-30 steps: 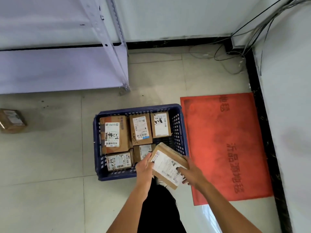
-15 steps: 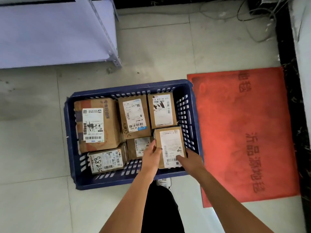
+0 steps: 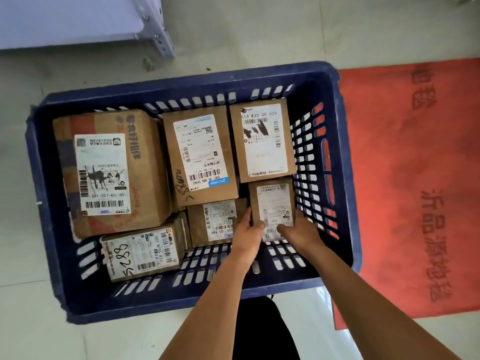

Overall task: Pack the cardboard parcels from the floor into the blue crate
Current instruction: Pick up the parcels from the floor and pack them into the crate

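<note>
The blue crate (image 3: 345,178) stands on the tiled floor and holds several cardboard parcels with white labels. Both hands are inside it at the near right corner, around a small parcel (image 3: 272,203). My left hand (image 3: 246,235) grips its left near edge, fingers curled round the side. My right hand (image 3: 298,229) holds its right near corner. This parcel sits below the labelled box (image 3: 262,141) at the far right. A big box (image 3: 109,172) fills the left side, with a smaller one marked 5288 (image 3: 140,253) in front of it.
A red mat (image 3: 415,178) lies on the floor right of the crate. The foot of a metal shelf (image 3: 161,40) stands at the far left. My dark-clothed legs (image 3: 262,331) are just behind the crate's near wall.
The parcel was held above the crate's near right corner; both hands have lowered it inside. The camera has moved closer and tilted down over the crate.
</note>
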Tool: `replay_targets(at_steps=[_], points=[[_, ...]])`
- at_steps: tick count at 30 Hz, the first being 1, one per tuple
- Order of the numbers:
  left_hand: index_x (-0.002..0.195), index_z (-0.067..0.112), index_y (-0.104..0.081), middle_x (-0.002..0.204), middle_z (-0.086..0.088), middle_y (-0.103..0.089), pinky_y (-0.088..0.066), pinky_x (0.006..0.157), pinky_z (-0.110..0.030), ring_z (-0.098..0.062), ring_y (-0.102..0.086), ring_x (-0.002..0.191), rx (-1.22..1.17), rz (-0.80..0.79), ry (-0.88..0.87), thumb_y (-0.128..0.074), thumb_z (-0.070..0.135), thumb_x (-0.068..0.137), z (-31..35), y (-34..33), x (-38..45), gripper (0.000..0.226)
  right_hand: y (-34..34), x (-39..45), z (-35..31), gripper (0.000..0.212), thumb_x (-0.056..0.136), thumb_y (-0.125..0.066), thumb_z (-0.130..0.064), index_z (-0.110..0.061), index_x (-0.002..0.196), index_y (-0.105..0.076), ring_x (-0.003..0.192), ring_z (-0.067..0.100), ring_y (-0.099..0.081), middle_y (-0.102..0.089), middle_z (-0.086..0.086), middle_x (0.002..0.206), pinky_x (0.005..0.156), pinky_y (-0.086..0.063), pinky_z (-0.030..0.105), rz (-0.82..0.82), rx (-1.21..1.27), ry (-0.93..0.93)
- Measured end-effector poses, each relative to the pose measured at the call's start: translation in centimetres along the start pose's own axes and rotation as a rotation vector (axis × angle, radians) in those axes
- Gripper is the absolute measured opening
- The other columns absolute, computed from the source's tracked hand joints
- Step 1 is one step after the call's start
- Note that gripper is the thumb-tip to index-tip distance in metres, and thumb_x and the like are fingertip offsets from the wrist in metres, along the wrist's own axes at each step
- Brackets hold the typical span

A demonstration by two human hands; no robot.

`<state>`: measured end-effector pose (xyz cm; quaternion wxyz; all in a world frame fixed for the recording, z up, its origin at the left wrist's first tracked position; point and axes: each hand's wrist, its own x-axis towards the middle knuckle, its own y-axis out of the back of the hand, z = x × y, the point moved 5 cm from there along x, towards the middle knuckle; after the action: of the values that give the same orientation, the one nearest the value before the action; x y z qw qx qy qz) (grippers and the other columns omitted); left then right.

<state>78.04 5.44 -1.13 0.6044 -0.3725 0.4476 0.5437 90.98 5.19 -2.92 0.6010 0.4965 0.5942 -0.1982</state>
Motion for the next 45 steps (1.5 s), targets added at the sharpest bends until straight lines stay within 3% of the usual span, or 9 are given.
replay_targets(at_steps=[10,13,18,22,30,34,39,42,45], points=[[0.143,0.015,-0.037,0.138,-0.001,-0.045,-0.032,0.089,-0.017,-0.017,-0.046,0.124,0.028,0.030,0.027,-0.043,0.011,0.095,-0.8,1.2,0.1,0.048,-0.4,-0.1,-0.1,0.055,0.087,-0.057,-0.011,-0.010,0.138,-0.036,0.119,0.029,-0.056,-0.056,0.011,0.133,0.094,-0.043,0.027,0.012,0.009,-0.020],[0.140,0.013,-0.042,0.137,-0.005,-0.050,-0.035,0.100,-0.023,-0.020,-0.047,0.125,-0.041,0.064,0.074,-0.042,0.011,0.096,-1.0,2.2,-2.8,0.044,0.4,-3.4,-1.1,0.054,0.087,-0.057,-0.012,-0.016,0.138,-0.038,0.112,0.027,-0.060,-0.060,0.009,0.129,0.088,-0.045,0.026,-0.011,-0.011,0.014],[0.137,0.014,-0.044,0.132,-0.015,-0.053,-0.038,0.106,-0.040,-0.028,-0.053,0.114,-0.175,0.107,0.128,-0.042,0.007,0.096,0.6,4.5,-12.8,0.042,1.9,-15.5,-4.3,0.067,0.084,-0.054,-0.006,-0.023,0.145,-0.031,0.082,0.015,-0.058,-0.061,0.009,0.119,0.068,-0.044,0.020,-0.091,0.036,0.062],[0.144,0.015,-0.032,0.123,-0.016,-0.046,-0.036,0.085,-0.036,-0.025,-0.046,0.100,-0.340,0.138,0.093,-0.040,0.004,0.097,5.4,7.7,-24.8,0.049,4.2,-28.8,-7.8,0.068,0.082,-0.051,-0.003,-0.022,0.145,-0.033,0.111,0.013,-0.050,-0.045,0.004,0.143,0.098,-0.040,0.023,-0.161,0.116,0.193],[0.141,0.018,-0.037,0.135,-0.010,-0.047,-0.041,0.097,-0.037,-0.029,-0.050,0.122,-0.241,0.170,-0.217,-0.050,0.003,0.092,9.5,15.1,-47.2,0.053,8.2,-50.5,-12.8,0.068,0.083,-0.053,-0.002,-0.022,0.145,-0.034,0.111,0.021,-0.057,-0.049,0.011,0.139,0.078,-0.042,0.021,-0.024,0.210,0.304],[0.140,0.019,-0.037,0.139,-0.007,-0.045,-0.046,0.101,-0.044,-0.025,-0.051,0.121,-0.197,0.195,-0.326,-0.055,-0.004,0.084,9.4,20.3,-53.8,0.063,4.5,-56.9,-15.1,0.072,0.081,-0.063,-0.008,-0.016,0.145,-0.030,0.093,0.020,-0.058,-0.058,0.017,0.122,0.085,-0.051,0.032,-0.038,0.168,0.314],[0.143,0.014,-0.033,0.138,0.000,-0.043,-0.048,0.077,-0.020,-0.015,-0.046,0.111,-0.140,0.167,-0.401,-0.055,-0.004,0.085,8.2,28.8,-57.3,0.065,-2.7,-61.1,-20.3,0.078,0.078,-0.066,-0.007,-0.015,0.145,-0.026,0.104,0.021,-0.057,-0.058,0.014,0.122,0.086,-0.048,0.030,-0.052,0.232,0.399],[0.143,0.022,-0.034,0.149,-0.003,-0.035,-0.044,0.098,-0.032,-0.023,-0.043,0.127,-0.138,0.217,-0.404,-0.064,0.006,0.082,6.3,36.5,-57.6,0.069,-8.7,-62.5,-24.1,0.077,0.079,-0.067,-0.009,-0.018,0.145,-0.028,0.107,0.026,-0.055,-0.055,0.018,0.125,0.082,-0.047,0.031,-0.065,0.251,0.418],[0.142,0.021,-0.035,0.151,-0.003,-0.032,-0.038,0.108,-0.039,-0.025,-0.039,0.132,-0.142,0.232,-0.432,-0.069,0.008,0.079,4.4,45.2,-58.4,0.073,-15.6,-64.7,-28.5,0.077,0.080,-0.070,-0.012,-0.018,0.144,-0.028,0.117,0.029,-0.051,-0.047,0.019,0.134,0.100,-0.045,0.039,-0.079,0.271,0.448]])
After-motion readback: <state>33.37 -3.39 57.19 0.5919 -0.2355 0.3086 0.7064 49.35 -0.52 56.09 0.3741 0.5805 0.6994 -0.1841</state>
